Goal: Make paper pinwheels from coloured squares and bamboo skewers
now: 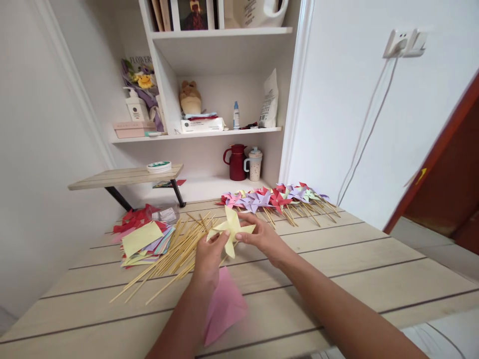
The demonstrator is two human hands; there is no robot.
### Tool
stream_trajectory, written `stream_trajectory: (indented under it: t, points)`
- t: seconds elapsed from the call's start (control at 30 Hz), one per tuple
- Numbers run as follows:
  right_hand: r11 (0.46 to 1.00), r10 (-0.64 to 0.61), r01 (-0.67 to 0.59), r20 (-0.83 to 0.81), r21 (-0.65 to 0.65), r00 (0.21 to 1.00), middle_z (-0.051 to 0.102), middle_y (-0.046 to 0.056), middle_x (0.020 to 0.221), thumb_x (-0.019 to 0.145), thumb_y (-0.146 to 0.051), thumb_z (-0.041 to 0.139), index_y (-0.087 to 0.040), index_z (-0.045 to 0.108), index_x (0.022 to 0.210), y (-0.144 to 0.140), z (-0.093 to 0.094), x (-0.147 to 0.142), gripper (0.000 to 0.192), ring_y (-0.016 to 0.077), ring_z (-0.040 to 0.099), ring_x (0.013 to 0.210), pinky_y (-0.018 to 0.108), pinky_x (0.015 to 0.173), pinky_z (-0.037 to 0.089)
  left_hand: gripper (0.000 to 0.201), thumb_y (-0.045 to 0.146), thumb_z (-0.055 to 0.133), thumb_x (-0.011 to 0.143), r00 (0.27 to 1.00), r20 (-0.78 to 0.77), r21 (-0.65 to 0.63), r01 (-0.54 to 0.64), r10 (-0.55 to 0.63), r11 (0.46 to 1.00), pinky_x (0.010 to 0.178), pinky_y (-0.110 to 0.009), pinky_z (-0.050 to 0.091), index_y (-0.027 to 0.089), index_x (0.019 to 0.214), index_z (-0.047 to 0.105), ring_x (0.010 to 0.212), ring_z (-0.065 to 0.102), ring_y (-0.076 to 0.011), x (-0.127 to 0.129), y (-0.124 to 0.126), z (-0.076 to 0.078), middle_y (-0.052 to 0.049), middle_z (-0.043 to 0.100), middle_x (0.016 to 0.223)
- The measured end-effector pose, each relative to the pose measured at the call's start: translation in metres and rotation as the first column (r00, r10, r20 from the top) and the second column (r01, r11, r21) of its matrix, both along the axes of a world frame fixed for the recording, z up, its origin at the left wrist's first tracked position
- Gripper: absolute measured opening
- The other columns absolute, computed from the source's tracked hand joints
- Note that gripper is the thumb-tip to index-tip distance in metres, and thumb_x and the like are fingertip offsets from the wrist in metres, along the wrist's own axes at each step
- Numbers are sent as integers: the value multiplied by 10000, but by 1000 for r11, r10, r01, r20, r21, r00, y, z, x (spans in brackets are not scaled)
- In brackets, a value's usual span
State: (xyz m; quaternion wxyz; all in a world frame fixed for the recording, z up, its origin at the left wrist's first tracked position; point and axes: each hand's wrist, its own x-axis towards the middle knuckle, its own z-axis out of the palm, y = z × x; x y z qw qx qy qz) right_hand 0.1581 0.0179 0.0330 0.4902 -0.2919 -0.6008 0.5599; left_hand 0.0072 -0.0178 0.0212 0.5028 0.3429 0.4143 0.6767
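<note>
A pale yellow paper pinwheel [231, 228] is held above the wooden table [337, 264] between both my hands. My left hand [208, 257] grips its lower left side and my right hand [262, 235] pinches its right side. Just left of my hands lies a loose heap of thin bamboo sticks [172, 252]. A pink folded paper sheet [223, 306] lies on the table beneath my left forearm. A row of finished pinwheels [275, 198] in red, purple, pink and green lies at the far side of the table.
A stack of coloured paper squares [144, 242] with a yellow one on top sits at the left. A small raised wooden shelf [125, 177] holds a tape roll [159, 166]. A red jug [237, 162] and a mug [255, 164] stand under the wall shelves.
</note>
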Motion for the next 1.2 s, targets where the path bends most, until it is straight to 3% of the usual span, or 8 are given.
stream_trajectory:
  t: [0.2, 0.3, 0.43, 0.67, 0.8, 0.97, 1.2]
  points:
    - [1000, 22, -21, 55, -2, 998, 747, 52, 946, 655, -372, 831, -178, 747, 911, 2, 2, 3, 331, 221, 677, 884, 356, 841, 517, 361, 307, 856, 592, 993, -114, -13, -45, 43, 999, 783, -302, 523, 126, 890, 762, 839, 721, -226, 8, -7, 9, -101, 773, 859]
    - [999, 18, -16, 60, -33, 998, 728, 28, 808, 653, -382, 828, -172, 721, 802, 4, 1, 4, 280, 186, 647, 745, 310, 720, 491, 338, 309, 849, 597, 985, -164, -7, -44, 42, 999, 786, -314, 519, 132, 873, 763, 841, 716, -232, 10, -8, 8, -95, 773, 852]
    - [996, -90, 91, 146, 1, 985, 622, -19, 627, 656, -363, 802, -176, 650, 664, 6, 1, 6, 241, 143, 539, 591, 271, 595, 397, 317, 329, 826, 636, 972, -236, -6, -22, 20, 1000, 771, -313, 513, 126, 871, 761, 824, 709, -228, 9, -6, 4, -92, 769, 844]
    - [980, -158, 119, 260, 160, 952, 613, -19, 648, 728, -364, 736, -171, 667, 671, 3, 7, 8, 213, 152, 536, 635, 273, 630, 393, 318, 336, 832, 659, 973, -228, -10, -37, 34, 999, 730, -278, 496, 121, 877, 747, 777, 690, -193, 10, -1, -2, -80, 757, 824]
    - [989, -145, 133, 195, 71, 970, 608, -18, 638, 701, -370, 752, -162, 665, 674, 3, 5, 6, 227, 139, 516, 615, 264, 604, 375, 382, 391, 842, 662, 986, -166, -4, 22, -22, 1000, 729, -275, 501, 130, 923, 746, 785, 691, -190, 8, 1, -5, -83, 756, 845]
    - [991, -97, 97, 5, -87, 995, 663, 11, 686, 633, -378, 788, -142, 695, 758, 6, 7, 5, 283, 135, 528, 595, 273, 597, 392, 468, 364, 865, 646, 994, -103, -36, 26, -30, 999, 864, -316, 503, 151, 1042, 737, 925, 693, -209, 3, 5, -7, -101, 758, 1004]
    - [994, -73, 71, -23, -82, 997, 670, 12, 688, 613, -384, 814, -139, 704, 759, 3, 10, 5, 306, 128, 523, 594, 270, 596, 382, 413, 376, 840, 685, 991, -95, 40, 100, -96, 994, 892, -326, 495, 152, 1018, 742, 950, 690, -213, 9, -1, -1, -103, 754, 1022]
